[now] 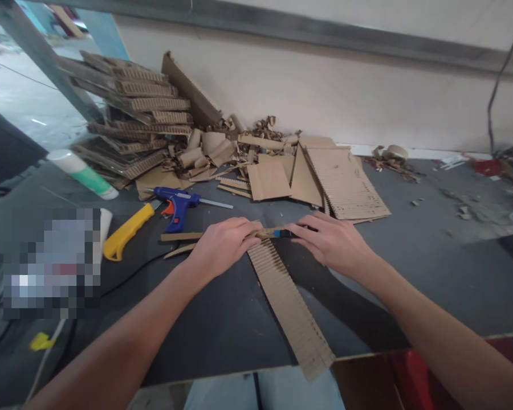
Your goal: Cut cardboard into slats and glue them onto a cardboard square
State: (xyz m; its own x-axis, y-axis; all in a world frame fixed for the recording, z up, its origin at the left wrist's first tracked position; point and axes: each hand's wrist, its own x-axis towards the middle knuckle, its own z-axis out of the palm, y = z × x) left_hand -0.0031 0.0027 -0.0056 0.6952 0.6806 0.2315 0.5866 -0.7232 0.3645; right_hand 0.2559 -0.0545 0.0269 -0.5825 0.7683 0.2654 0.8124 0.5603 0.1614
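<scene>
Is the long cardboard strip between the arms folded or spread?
Spread: the cardboard strip runs unfolded past the table edge. Its far end, by the left hand, is partly hidden.

A dark grey worktable (222, 336) is used as the supporting surface. On its left side, a white-and-green cylindrical container (85, 175), a yellow-handled tool (129, 230) and a blue hot-glue gun (178, 210) are laid, with stacked corrugated cardboard panels (154, 104) and heaped cardboard scraps (216, 148) placed behind. Centrally, a corrugated cardboard strip (288, 299) is positioned with its near end projected beyond the front edge.
</scene>
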